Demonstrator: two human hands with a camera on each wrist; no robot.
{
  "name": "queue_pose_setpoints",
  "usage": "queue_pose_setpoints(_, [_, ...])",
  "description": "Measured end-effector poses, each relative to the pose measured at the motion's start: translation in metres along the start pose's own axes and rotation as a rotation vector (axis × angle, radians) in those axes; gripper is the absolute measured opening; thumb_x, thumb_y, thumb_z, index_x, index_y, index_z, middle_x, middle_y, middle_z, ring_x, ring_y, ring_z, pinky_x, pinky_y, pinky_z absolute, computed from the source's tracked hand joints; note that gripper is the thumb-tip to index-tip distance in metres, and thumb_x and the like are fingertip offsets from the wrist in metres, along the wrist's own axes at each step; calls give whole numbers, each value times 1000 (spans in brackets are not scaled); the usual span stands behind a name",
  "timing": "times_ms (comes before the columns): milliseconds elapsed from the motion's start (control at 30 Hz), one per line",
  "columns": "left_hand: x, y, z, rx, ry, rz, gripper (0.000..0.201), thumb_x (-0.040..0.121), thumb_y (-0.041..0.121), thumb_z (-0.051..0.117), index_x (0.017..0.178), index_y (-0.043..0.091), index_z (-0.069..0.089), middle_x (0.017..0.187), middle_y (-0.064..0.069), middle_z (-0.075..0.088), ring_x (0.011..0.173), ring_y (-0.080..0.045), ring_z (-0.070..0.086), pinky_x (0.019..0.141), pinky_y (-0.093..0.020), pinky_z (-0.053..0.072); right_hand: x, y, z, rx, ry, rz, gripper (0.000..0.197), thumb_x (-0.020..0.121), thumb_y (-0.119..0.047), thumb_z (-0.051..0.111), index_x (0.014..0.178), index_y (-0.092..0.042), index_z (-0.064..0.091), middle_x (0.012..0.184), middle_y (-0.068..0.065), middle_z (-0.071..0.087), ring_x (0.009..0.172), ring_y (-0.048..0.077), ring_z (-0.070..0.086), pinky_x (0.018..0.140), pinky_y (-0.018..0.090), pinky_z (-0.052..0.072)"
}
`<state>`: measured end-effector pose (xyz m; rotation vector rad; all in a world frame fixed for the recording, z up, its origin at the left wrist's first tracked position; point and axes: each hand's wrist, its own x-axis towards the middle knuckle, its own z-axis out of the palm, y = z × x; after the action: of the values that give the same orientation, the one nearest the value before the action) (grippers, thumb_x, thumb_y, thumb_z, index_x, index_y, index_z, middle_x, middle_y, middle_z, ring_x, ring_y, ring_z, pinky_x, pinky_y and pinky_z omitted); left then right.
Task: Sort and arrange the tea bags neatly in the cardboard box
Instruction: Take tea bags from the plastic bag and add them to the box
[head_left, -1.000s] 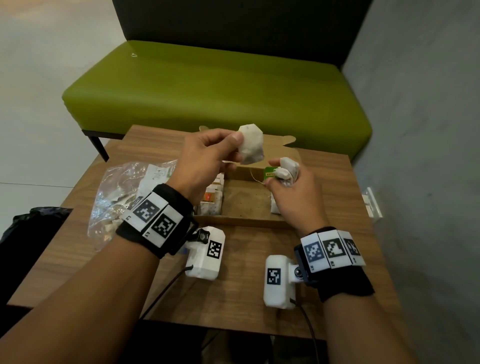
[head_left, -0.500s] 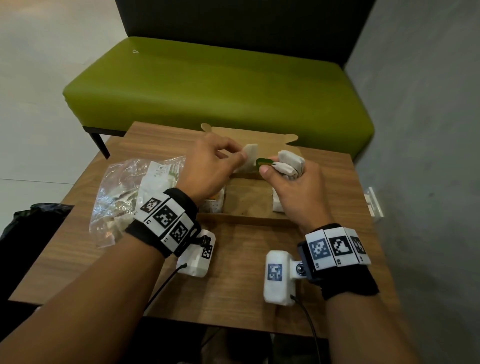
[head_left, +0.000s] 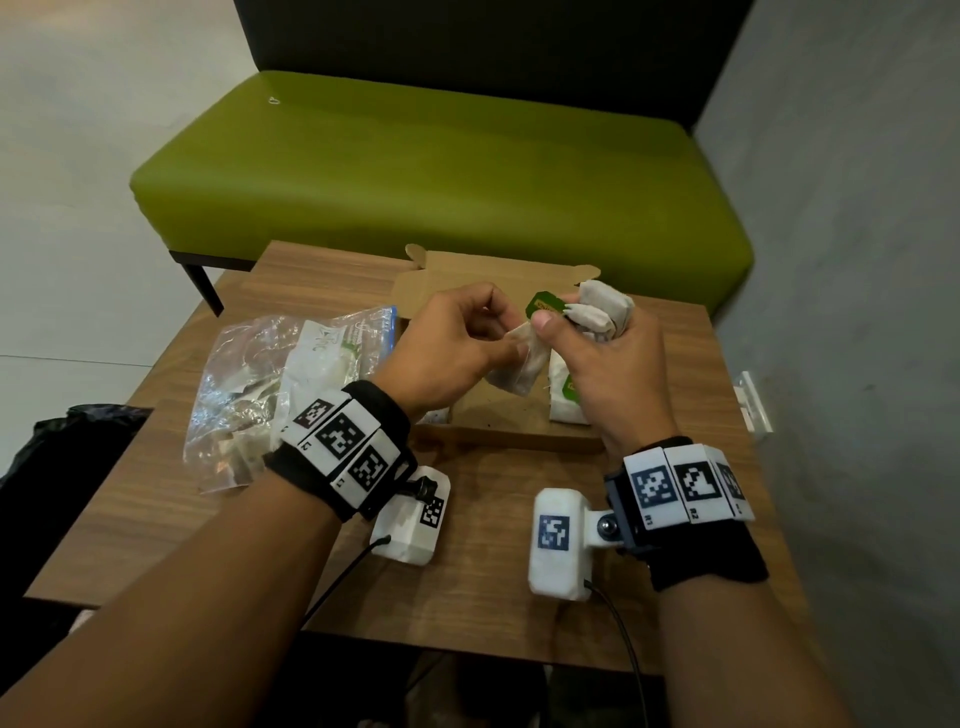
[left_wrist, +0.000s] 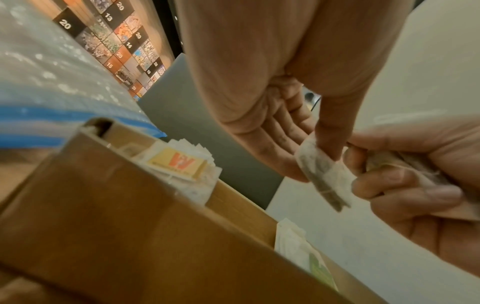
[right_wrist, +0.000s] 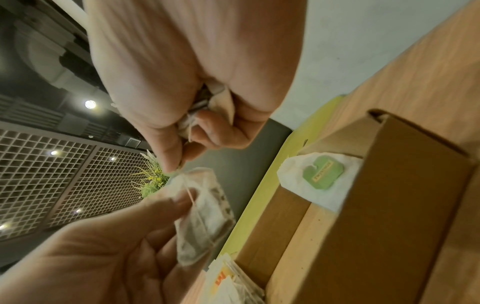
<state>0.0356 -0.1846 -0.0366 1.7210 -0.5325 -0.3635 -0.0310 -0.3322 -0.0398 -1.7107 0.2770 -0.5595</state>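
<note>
An open cardboard box (head_left: 498, 434) lies on the wooden table. Tea bags with orange tags (left_wrist: 179, 164) stand at its left end, tea bags with green tags (right_wrist: 322, 174) at its right end. Above the box my left hand (head_left: 467, 338) pinches the top of one hanging tea bag (head_left: 522, 366), seen also as the tea bag (left_wrist: 322, 174) and the tea bag (right_wrist: 205, 216). My right hand (head_left: 597, 343) grips a bundle of tea bags (head_left: 602, 306) with a green tag (head_left: 543, 304); its thumb and forefinger touch the same hanging bag.
A clear plastic bag (head_left: 280, 384) with more tea bags lies left of the box. A green bench (head_left: 441, 171) stands behind the table, and a grey wall (head_left: 857, 260) is on the right. A dark bag (head_left: 57, 457) sits at the table's left edge.
My left hand has brought its tea bag down and to the right, from raised above the box to meeting my right hand's thumb. The right hand has kept its bundle.
</note>
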Motion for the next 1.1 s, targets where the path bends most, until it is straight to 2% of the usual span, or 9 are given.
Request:
queue_pose_setpoints(100, [-1, -1, 1, -28, -27, 5, 15, 87, 3, 70, 98, 11, 68, 83, -15, 72, 79, -23, 69, 75, -42, 59, 0, -1, 0, -5, -2, -12, 18, 83, -18, 81, 82, -30, 69, 85, 0, 74, 85, 21, 74, 77, 41, 61])
queue_pose_setpoints(200, [-3, 2, 1, -52, -43, 5, 5, 91, 7, 67, 92, 12, 69, 92, -18, 72, 84, -24, 68, 80, -49, 57, 0, -2, 0, -32, 21, -19, 19, 86, -18, 79, 79, -32, 69, 82, -6, 73, 81, 12, 72, 74, 35, 60])
queue_pose_setpoints(367, [-3, 3, -1, -121, -66, -42, 5, 93, 7, 64, 92, 10, 68, 83, -7, 70, 76, -16, 66, 69, -35, 54, 2, 0, -1, -53, 68, 15, 9, 86, -19, 76, 86, -27, 73, 89, -2, 75, 85, 13, 73, 79, 42, 62])
queue_pose_setpoints(467, [-5, 5, -1, -181, -81, -54, 6, 94, 4, 61, 91, 7, 64, 74, 0, 69, 64, -6, 64, 57, -20, 51, 2, 1, -1, -37, 56, 29, 9, 86, -17, 76, 91, -24, 74, 93, 1, 76, 88, 15, 74, 82, 44, 62])
queue_pose_setpoints(633, [-4, 3, -1, -208, -101, -52, 6, 94, 4, 60, 91, 8, 63, 79, -2, 69, 68, -9, 66, 61, -25, 56, 3, 1, -1, 27, 61, 90, 5, 88, -18, 75, 87, -23, 73, 89, 0, 76, 87, 17, 74, 80, 45, 62])
queue_pose_setpoints(733, [-4, 4, -1, -242, -99, -46, 4, 94, 3, 61, 93, 7, 62, 84, -6, 69, 73, -11, 67, 66, -29, 59, 4, 0, -2, 77, 46, 90, 9, 89, -10, 72, 96, -16, 72, 87, 1, 74, 76, 12, 71, 67, 32, 59])
queue_pose_setpoints(833, [-3, 3, 0, -247, -86, -25, 7, 92, 2, 63, 91, 9, 62, 87, -8, 64, 79, -14, 63, 69, -30, 57, 4, -1, -3, 116, 6, 150, 8, 91, -7, 68, 96, -13, 69, 74, -3, 64, 53, -1, 54, 46, 15, 41])
queue_pose_setpoints(1000, [-2, 2, -1, -261, 2, -23, 9, 92, 3, 64, 88, 10, 60, 83, -2, 61, 74, -10, 60, 65, -30, 57, 2, -4, -3, 193, -127, 265, 12, 97, -18, 66, 90, -10, 60, 63, -1, 45, 45, 7, 35, 37, 18, 25])
queue_pose_setpoints(1100, [-1, 2, 0, -264, 56, -18, 9, 91, 4, 65, 87, 9, 60, 84, -5, 58, 66, -4, 58, 56, -21, 51, 0, -4, -3, 234, -177, 258, 16, 96, -17, 68, 80, -17, 69, 58, -2, 46, 42, 7, 32, 37, 17, 23])
